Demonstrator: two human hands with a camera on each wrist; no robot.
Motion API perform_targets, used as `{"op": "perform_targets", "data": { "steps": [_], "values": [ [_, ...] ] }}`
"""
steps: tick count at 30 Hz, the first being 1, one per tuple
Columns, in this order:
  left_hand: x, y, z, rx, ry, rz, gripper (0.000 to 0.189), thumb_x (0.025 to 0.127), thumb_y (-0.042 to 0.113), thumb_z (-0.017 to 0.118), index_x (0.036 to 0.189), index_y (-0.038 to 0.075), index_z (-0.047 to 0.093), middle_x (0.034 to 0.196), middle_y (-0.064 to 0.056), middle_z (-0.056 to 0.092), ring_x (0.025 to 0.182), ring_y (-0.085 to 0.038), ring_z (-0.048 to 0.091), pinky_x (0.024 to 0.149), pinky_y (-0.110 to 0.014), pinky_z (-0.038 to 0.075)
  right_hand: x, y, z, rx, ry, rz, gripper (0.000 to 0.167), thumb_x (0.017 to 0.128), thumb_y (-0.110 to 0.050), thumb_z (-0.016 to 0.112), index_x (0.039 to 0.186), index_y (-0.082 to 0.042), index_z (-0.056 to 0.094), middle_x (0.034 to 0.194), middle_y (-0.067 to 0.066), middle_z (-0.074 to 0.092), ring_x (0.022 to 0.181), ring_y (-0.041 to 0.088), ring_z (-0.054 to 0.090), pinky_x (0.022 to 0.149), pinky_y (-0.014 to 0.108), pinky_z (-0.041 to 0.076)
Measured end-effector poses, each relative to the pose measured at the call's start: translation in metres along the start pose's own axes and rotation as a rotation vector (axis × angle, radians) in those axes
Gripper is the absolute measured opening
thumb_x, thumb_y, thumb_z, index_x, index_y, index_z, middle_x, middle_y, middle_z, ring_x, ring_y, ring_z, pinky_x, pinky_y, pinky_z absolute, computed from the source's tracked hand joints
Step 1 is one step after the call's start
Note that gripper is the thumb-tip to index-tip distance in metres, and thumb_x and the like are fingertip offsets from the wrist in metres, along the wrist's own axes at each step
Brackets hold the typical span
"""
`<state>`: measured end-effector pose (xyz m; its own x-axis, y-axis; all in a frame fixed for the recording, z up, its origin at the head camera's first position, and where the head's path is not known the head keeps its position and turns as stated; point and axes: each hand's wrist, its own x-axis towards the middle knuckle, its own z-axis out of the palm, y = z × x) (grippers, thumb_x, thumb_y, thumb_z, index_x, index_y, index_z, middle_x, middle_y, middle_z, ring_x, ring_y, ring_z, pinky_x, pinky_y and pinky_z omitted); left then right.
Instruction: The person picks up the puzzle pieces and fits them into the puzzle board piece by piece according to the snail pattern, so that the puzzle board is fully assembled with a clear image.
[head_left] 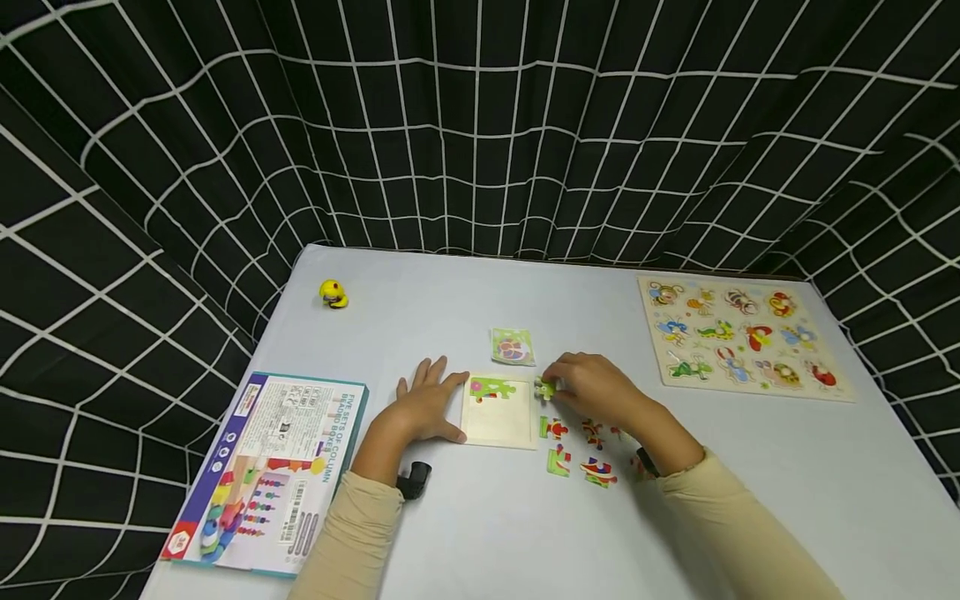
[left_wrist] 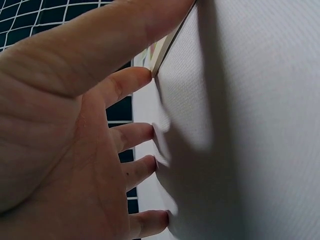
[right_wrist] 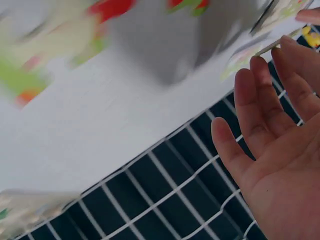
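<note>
A square wooden puzzle tray [head_left: 498,425] lies mid-table, with joined green, pink and red pieces [head_left: 491,388] along its upper left. My left hand [head_left: 423,408] is spread beside it, thumb and index fingertips at the tray's left edge; in the left wrist view the other fingertips of this hand [left_wrist: 75,145] rest on the tabletop. At the tray's upper right, my right hand [head_left: 596,387] pinches a green puzzle piece [head_left: 544,388]. The right wrist view shows the piece [right_wrist: 268,47] edge-on between thumb and fingertips, its picture hidden.
Several loose puzzle pieces [head_left: 598,472] lie right of the tray, some partly under my right forearm. Beyond the tray sits a small picture card [head_left: 513,347]. A boxed toy set [head_left: 292,450] is at left, a yellow figurine [head_left: 333,293] far left, an insect peg board [head_left: 738,333] far right.
</note>
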<state>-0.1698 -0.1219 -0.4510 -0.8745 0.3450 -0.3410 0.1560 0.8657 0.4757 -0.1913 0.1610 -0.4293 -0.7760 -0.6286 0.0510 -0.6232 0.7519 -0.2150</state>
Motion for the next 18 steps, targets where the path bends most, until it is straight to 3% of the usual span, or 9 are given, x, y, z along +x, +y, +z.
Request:
{"op": "perform_targets", "data": {
  "steps": [18],
  "values": [
    [0.001,-0.001,0.002,-0.011,0.021,-0.009,0.095,0.070,0.033,0.087,0.150,0.021,0.037,0.162,-0.016,0.009,0.149,-0.040,-0.001,0.112,-0.070,0.006,0.025,-0.020,0.024,-0.059,-0.019,-0.040,0.026,0.082,-0.016,0.078,0.107,-0.013,0.073,0.101,0.003,0.069,0.091,0.017,0.064,0.086,0.040,0.052]
  ]
}}
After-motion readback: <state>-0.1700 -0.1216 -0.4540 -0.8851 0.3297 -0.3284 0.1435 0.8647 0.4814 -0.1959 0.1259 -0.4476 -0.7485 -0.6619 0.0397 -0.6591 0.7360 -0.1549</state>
